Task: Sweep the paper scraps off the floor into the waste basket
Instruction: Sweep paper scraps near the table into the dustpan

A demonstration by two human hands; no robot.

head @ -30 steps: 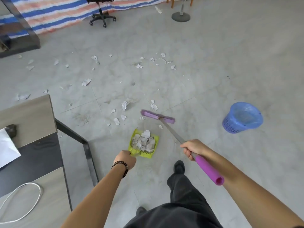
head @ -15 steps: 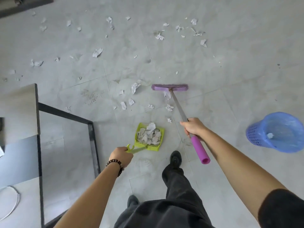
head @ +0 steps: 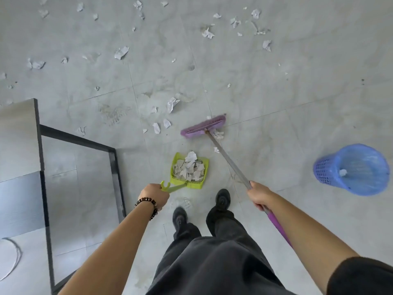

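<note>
Seen from above, our left hand (head: 154, 195) curls round the handle of the green dustpan (head: 192, 184), which lies on the floor (head: 276, 81) just ahead of our shoes, heaped with scraps (head: 190, 156). Our right hand (head: 260, 195) grips the broom (head: 204, 126), its purple head on the floor beyond the dustpan. More scraps lie scattered farther off, and the blue basket (head: 325, 173) stands well apart at right.

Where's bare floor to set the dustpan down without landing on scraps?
Bare floor lies between the broom handle and the blue basket, and between the dustpan and the black table frame. Crowded: scraps litter the tiles left of and beyond the broom head.
</note>
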